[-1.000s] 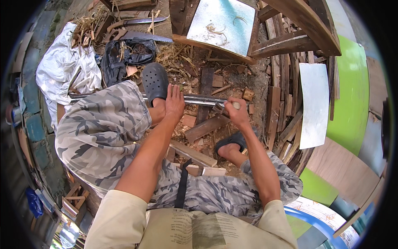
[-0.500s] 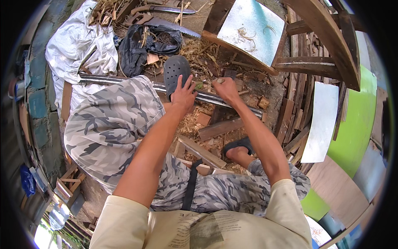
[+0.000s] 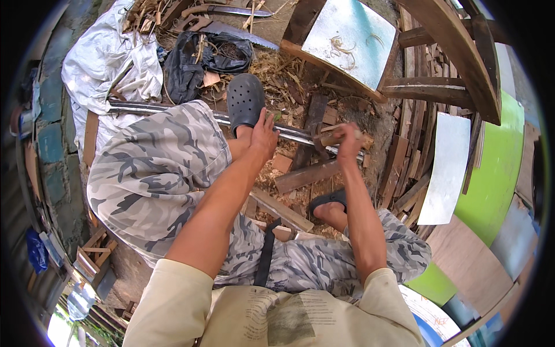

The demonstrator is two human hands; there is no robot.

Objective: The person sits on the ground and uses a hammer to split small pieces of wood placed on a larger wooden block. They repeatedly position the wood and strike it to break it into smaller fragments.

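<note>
Nearby lies a handsaw [image 3: 237, 34]; a clog [image 3: 245, 98] crosses the strip [image 3: 295, 135]; right fingers [image 3: 345, 130] clasp a hammer [image 3: 319, 140], left fingers [image 3: 269, 121] extended.

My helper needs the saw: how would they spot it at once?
Find the white sack at upper left, then the black bag just right of it. The saw lies just above that bag, below a long knife. Unlike the knife, it has a toothed edge.

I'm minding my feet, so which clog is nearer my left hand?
The left clog, lying across the strip right by your left hand; the right clog is lower in view, clear of the strip.
</note>
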